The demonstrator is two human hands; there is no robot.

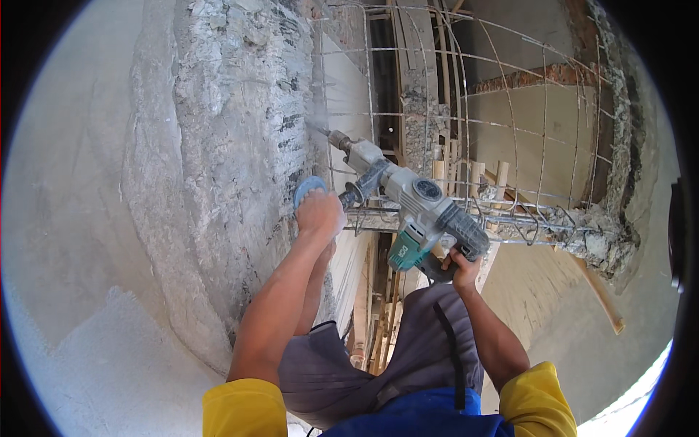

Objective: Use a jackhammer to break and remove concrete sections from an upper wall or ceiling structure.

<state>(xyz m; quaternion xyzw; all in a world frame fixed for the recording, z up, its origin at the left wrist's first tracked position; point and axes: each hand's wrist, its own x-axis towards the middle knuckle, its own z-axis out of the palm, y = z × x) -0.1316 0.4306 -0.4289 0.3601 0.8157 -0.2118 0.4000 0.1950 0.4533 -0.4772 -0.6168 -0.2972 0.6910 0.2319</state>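
I hold a grey-and-green rotary hammer aslant, its front pointing up and to the left. My right hand is closed around its rear handle, the fingers near the trigger area. My left hand makes a fist at the side handle, whose grip it mostly hides. The bit reaches the edge of a rough, chipped concrete face, where pale dust hangs and hides its tip. A light blue rounded thing shows just beyond my left fist; I cannot make out its kind.
A grid of exposed steel bars spans the opening at the upper right. Below it, a broken concrete ledge carries bent wires. Wooden poles stand in the gap. My legs in grey shorts are under the tool.
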